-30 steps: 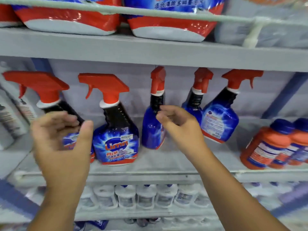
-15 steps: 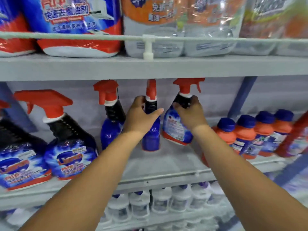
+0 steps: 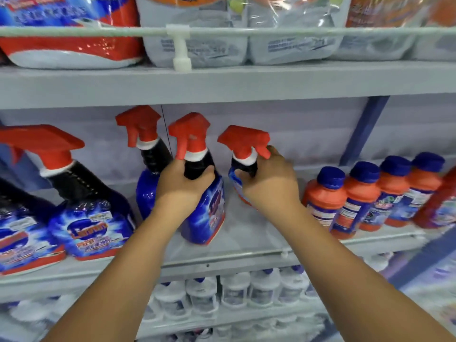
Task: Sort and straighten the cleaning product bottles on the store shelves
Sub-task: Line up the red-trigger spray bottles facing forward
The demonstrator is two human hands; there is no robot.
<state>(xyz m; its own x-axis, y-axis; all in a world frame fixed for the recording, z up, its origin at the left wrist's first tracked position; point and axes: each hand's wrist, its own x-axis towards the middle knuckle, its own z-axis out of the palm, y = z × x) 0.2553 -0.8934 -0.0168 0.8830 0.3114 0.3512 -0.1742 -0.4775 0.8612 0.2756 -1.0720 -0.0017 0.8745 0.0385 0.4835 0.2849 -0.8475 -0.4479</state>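
We see spray bottles (image 3: 207,208) with red trigger heads, white collars, black necks and deep blue bodies, their labels a blue-and-white starburst over a red base band. To our right stand orange bottles (image 3: 323,198) with dark blue caps and blue-and-white labels. The shelf (image 3: 222,82) is pale grey, its upright post (image 3: 362,129) blue, and below sit white bottles (image 3: 202,294) with blue caps.

Right of the right-hand spray bottle (image 3: 243,166) a bare strip of the middle shelf (image 3: 261,233) stays open, until the row of orange bottles (image 3: 370,193). Left of it the other spray bottles (image 3: 148,174) stand close together (hardly any gap). Above it the upper shelf board (image 3: 222,82) hangs low over the red triggers.
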